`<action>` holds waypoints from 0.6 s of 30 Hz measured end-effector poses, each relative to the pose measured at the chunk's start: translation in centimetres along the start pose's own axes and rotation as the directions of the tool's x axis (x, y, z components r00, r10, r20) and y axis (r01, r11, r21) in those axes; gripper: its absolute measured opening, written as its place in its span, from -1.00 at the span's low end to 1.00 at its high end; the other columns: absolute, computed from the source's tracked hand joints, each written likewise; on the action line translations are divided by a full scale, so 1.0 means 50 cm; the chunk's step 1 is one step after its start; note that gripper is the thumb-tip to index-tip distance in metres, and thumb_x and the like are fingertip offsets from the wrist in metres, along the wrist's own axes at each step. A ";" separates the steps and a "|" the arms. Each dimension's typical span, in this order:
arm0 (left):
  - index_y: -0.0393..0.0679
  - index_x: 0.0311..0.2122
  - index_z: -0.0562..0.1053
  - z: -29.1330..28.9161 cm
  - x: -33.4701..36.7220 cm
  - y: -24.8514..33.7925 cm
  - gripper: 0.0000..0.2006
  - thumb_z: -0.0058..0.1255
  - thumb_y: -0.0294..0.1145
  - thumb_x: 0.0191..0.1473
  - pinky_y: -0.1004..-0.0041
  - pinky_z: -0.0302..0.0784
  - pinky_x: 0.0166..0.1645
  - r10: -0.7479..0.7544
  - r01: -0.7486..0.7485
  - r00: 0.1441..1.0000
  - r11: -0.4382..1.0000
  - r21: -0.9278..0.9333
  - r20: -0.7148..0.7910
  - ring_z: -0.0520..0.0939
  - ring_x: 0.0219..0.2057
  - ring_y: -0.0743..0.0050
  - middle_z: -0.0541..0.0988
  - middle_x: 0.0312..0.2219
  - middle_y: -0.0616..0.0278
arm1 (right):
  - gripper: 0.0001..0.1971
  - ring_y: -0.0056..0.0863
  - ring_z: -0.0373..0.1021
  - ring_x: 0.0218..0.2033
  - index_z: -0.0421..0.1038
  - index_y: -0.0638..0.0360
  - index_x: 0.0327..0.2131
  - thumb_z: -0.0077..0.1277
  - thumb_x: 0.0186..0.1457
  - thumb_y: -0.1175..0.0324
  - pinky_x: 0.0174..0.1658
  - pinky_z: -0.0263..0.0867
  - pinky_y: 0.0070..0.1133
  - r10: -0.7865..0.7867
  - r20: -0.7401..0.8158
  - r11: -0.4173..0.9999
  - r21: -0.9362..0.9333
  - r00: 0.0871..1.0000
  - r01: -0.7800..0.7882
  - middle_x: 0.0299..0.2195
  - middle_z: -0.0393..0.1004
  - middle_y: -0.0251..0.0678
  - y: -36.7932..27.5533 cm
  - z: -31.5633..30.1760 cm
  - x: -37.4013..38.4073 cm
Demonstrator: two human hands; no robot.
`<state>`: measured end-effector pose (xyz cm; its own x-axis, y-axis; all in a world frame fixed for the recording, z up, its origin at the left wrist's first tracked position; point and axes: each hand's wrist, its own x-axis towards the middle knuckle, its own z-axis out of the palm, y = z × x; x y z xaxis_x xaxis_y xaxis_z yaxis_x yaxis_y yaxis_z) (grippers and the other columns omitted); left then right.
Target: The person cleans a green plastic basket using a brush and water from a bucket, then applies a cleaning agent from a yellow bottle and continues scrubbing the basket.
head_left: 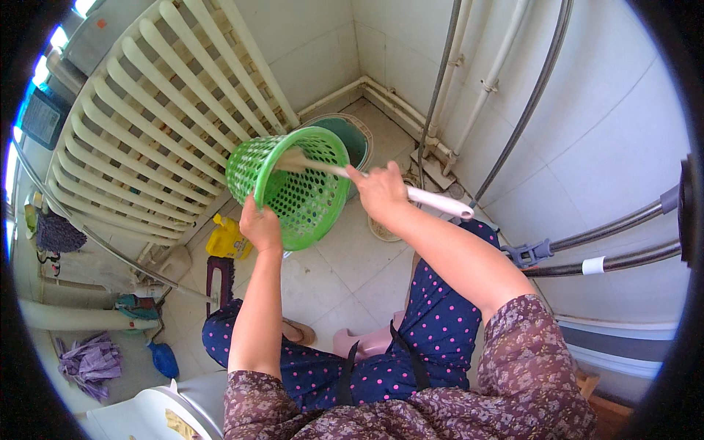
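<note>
My left hand (262,226) grips the near rim of a green plastic basket (314,229) with a perforated wall. The basket is tipped on its side, its wide mouth turned toward the right. My right hand (383,192) is closed around the pale pinkish handle of a long-handled brush (436,202). The brush's pale head reaches inside the basket and touches or lies close to its inner wall; its bristles are blurred. Just behind the basket, a teal bucket (353,139) stands on the floor, partly hidden by it.
A white radiator (158,125) fills the left. Below it are a yellow bottle (229,238) and a dark brush-like item (219,282). Pipes (506,44) and hoses line the right wall. A pink stool (367,342) is beneath me. A purple cloth (89,365) hangs at lower left.
</note>
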<state>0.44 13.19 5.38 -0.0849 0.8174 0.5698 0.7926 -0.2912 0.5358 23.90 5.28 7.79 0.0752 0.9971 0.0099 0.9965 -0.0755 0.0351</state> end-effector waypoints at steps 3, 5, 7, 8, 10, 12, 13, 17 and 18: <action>-0.07 -0.20 0.48 0.002 -0.002 0.005 -0.64 -0.05 -0.62 -0.21 0.25 0.44 -0.34 0.040 -0.040 0.999 0.998 -0.043 -0.004 0.55 -0.39 -0.03 0.54 -0.41 0.01 | -0.50 -0.47 0.42 -0.51 0.17 -0.11 0.10 -0.17 0.02 0.41 -0.30 0.10 -0.43 -0.021 -0.138 0.995 -0.099 0.990 0.007 -0.55 0.47 -0.40 -0.003 0.002 0.007; -0.07 -0.21 0.48 0.003 -0.003 0.008 -0.64 -0.04 -0.62 -0.21 0.26 0.44 -0.35 0.053 -0.054 0.998 0.993 -0.103 -0.019 0.55 -0.40 -0.03 0.54 -0.42 0.01 | -0.48 -0.44 0.43 -0.50 0.15 -0.07 0.11 -0.17 0.01 0.44 -0.26 0.13 -0.36 0.015 0.011 0.992 -0.125 1.000 -0.014 -0.55 0.48 -0.35 -0.022 0.010 -0.013; -0.07 -0.21 0.48 0.005 -0.003 0.010 -0.65 -0.04 -0.62 -0.20 0.27 0.44 -0.35 0.058 -0.061 0.998 0.988 -0.143 -0.023 0.55 -0.41 -0.03 0.54 -0.43 0.02 | -0.60 -0.38 0.48 -0.36 0.26 -0.01 0.02 -0.20 0.06 0.38 -0.30 0.29 -0.29 0.059 0.351 0.961 0.235 0.935 -0.149 -0.40 0.52 -0.24 -0.053 0.024 -0.040; -0.07 -0.22 0.48 0.006 -0.002 0.010 -0.66 -0.03 -0.62 -0.20 0.27 0.44 -0.35 0.047 -0.051 0.998 0.987 -0.149 -0.030 0.55 -0.41 -0.02 0.54 -0.43 0.02 | -0.65 -0.30 0.47 -0.37 0.35 0.01 -0.04 -0.19 0.06 0.35 -0.36 0.34 -0.33 0.033 0.430 0.851 0.461 0.902 -0.251 -0.40 0.52 -0.20 -0.073 0.033 -0.062; -0.08 -0.23 0.49 0.008 0.002 0.009 -0.67 -0.02 -0.61 -0.19 0.28 0.45 -0.35 0.023 -0.029 0.999 0.987 -0.155 -0.042 0.55 -0.41 -0.02 0.54 -0.44 0.01 | -0.68 -0.44 0.34 -0.61 0.38 -0.03 -0.07 -0.19 0.10 0.26 -0.62 0.26 -0.47 -0.108 0.643 0.409 0.724 0.758 -0.556 -0.51 0.42 -0.27 -0.121 0.050 -0.086; -0.09 -0.24 0.49 0.002 0.011 0.001 -0.69 -0.01 -0.60 -0.19 0.29 0.45 -0.34 0.009 -0.016 0.999 0.987 -0.159 -0.041 0.56 -0.41 -0.01 0.54 -0.44 0.01 | -0.67 -0.60 0.20 -0.77 0.36 -0.03 -0.05 -0.19 0.15 0.17 -0.80 0.11 -0.64 -0.341 0.703 -0.086 0.638 0.624 -0.765 -0.61 0.32 -0.38 -0.147 0.068 -0.101; -0.10 -0.26 0.49 -0.005 0.014 -0.005 -0.72 0.00 -0.59 -0.18 0.30 0.45 -0.34 0.042 -0.045 0.999 0.994 -0.100 -0.035 0.55 -0.41 -0.01 0.54 -0.44 0.01 | -0.67 -0.63 0.19 -0.75 0.35 0.01 -0.04 -0.20 0.16 0.17 -0.80 0.08 -0.68 -0.469 0.678 -0.251 0.512 0.566 -0.821 -0.60 0.30 -0.40 -0.154 0.076 -0.109; -0.11 -0.26 0.49 -0.020 0.015 -0.031 -0.71 -0.01 -0.60 -0.19 0.28 0.44 -0.35 0.069 -0.072 0.997 0.993 -0.095 -0.039 0.55 -0.42 -0.02 0.55 -0.44 0.01 | -0.72 -0.63 0.19 -0.75 0.31 0.07 -0.11 -0.24 0.18 0.22 -0.80 0.04 -0.68 -0.442 0.643 -0.157 0.631 0.625 -0.760 -0.64 0.27 -0.40 -0.133 0.088 -0.130; -0.11 -0.26 0.49 -0.017 0.013 -0.034 -0.71 -0.02 -0.60 -0.20 0.28 0.44 -0.35 0.076 -0.080 0.996 0.993 -0.087 -0.046 0.55 -0.42 -0.03 0.55 -0.43 0.02 | -0.75 -0.59 0.21 -0.76 0.31 0.09 -0.13 -0.25 0.18 0.26 -0.79 0.04 -0.65 -0.336 0.633 -0.010 0.738 0.698 -0.675 -0.65 0.29 -0.36 -0.119 0.084 -0.132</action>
<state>-1.48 13.77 5.37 -0.0520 0.7692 0.6369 0.7414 -0.3975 0.5406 17.65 -0.83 3.34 -0.2595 0.7256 -0.6373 -0.0347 -0.6665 -0.7447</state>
